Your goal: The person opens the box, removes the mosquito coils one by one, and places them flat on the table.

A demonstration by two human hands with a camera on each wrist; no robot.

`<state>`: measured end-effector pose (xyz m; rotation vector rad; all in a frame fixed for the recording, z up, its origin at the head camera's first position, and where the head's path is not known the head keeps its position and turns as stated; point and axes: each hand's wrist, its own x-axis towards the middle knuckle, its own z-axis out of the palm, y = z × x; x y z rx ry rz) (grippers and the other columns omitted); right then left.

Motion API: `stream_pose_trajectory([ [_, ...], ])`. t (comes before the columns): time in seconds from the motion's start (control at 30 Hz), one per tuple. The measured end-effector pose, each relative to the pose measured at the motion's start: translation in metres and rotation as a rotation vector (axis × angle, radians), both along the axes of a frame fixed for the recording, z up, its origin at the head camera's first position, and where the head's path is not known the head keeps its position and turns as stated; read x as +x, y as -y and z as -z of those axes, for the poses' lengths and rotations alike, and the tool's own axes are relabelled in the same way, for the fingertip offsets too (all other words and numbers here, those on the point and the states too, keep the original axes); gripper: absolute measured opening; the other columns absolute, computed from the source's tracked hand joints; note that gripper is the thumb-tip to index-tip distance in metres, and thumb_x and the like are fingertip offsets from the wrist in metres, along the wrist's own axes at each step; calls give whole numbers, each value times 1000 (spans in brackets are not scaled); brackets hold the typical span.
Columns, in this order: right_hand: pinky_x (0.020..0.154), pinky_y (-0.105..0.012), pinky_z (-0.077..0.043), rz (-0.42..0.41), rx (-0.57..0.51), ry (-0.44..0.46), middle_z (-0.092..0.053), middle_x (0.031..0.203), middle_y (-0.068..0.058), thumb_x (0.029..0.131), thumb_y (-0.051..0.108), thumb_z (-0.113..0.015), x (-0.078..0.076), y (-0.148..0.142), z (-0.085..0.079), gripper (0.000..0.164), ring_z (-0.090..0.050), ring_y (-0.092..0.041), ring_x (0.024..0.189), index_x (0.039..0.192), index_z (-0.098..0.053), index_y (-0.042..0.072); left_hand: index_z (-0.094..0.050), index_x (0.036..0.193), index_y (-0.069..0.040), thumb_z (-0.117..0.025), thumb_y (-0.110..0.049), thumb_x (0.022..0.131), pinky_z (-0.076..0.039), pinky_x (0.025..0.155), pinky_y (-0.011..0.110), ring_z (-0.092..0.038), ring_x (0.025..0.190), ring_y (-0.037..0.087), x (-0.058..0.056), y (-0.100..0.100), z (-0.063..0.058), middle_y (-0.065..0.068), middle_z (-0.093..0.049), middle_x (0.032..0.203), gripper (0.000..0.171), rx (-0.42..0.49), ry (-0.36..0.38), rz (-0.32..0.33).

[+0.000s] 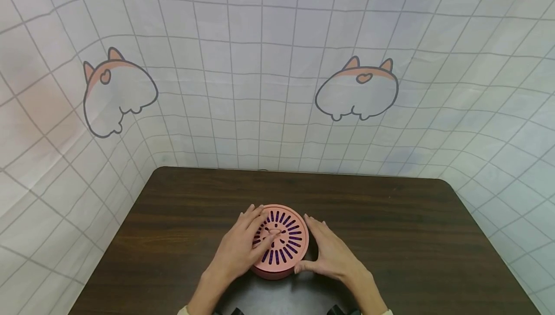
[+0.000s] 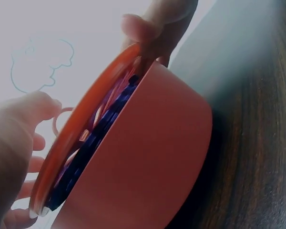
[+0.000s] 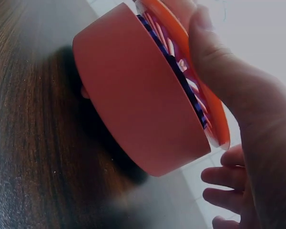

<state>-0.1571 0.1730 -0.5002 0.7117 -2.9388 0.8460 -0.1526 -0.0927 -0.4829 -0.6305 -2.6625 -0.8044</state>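
A round pink box point(image 2: 143, 143) stands on the dark table, with a slotted pink lid point(image 1: 289, 232) over it. The lid has a small ring handle point(image 2: 60, 119) at its middle. Between lid and base shows a gap, filled by something dark purple with a crinkled edge point(image 3: 181, 74). My left hand point(image 1: 239, 246) lies over the lid's left part, fingers extended toward the far edge, thumb reaching to the ring. Around the right side curves my right hand point(image 1: 331, 253), thumb near the front rim and fingertips by the back right rim, with neither finger curled under the box.
The brown wooden table point(image 1: 195, 194) has rounded back corners. White grid-patterned cloth point(image 1: 243, 88) with cartoon animal prints hangs behind it and at both sides. Small black objects point(image 1: 336, 310) show at the bottom edge between the forearms.
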Motion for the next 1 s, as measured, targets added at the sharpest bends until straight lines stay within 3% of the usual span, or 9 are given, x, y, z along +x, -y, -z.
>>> stream_pose_trajectory([
  [0.13, 121, -52, -29, 2, -7, 58, -39, 160, -15, 58, 70, -84, 0, 1, 0, 130, -36, -38, 148, 158, -30, 7, -64, 133, -8, -67, -38, 94, -36, 117, 55, -43, 145, 31, 1, -2, 2, 11, -55, 148, 50, -13, -21, 24],
  [0.37, 114, -60, -38, 31, -36, 165, -37, 161, -13, 55, 71, -86, -1, 2, 6, 134, -36, -41, 147, 160, -27, 13, -67, 128, -7, -69, -34, 93, -33, 116, 61, -46, 142, 32, 1, -4, 4, 12, -59, 142, 44, 3, -35, 54],
  [0.7, 117, -53, -37, -36, -143, 141, -35, 162, -8, 56, 68, -88, -4, 6, 16, 131, -36, -28, 149, 160, -26, 18, -69, 124, -10, -69, -29, 94, -35, 117, 56, -58, 130, 26, 1, -8, 7, 8, -68, 129, 36, -4, -96, 56],
  [0.83, 117, -50, -36, -50, -170, 124, -36, 162, -6, 55, 65, -90, -4, 7, 21, 134, -37, -24, 148, 161, -23, 16, -70, 120, -9, -70, -23, 94, -41, 113, 53, -61, 126, 26, 0, -9, 8, 7, -69, 125, 30, 31, -103, 69],
  [1.0, 116, -47, -39, -48, -184, 139, -40, 159, 0, 54, 64, -91, -2, 10, 22, 134, -42, -17, 144, 161, -21, 24, -71, 120, -11, -69, -22, 94, -51, 104, 45, -63, 123, 24, 2, -13, 8, 6, -70, 123, 28, 51, -91, 62],
])
